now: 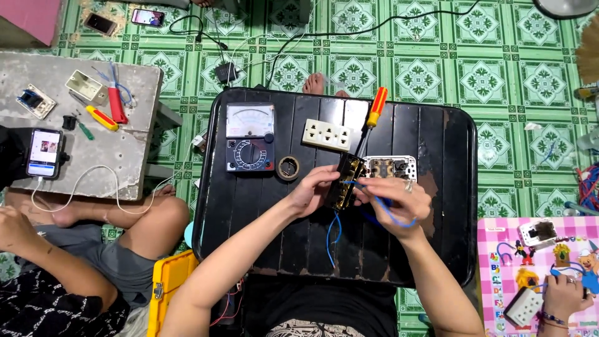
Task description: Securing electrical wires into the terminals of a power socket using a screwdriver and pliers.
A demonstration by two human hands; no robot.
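Left hand (310,190) clamped on black switch block (345,182) at table (437,249) centre; right hand (392,198) pinching blue wire (392,215) against it. Risk: wire slipping from terminal, block tilting, knocking screwdriver (372,117) behind.

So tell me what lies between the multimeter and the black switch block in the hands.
In the head view, a small tape roll lies on the black table between the multimeter and the switch block.

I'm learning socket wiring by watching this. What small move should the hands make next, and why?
Probably push the blue wire end into a terminal on the dark socket module. The left hand steadies the module and the right hand pinches the wire right at it, while the screwdriver lies unused nearby.
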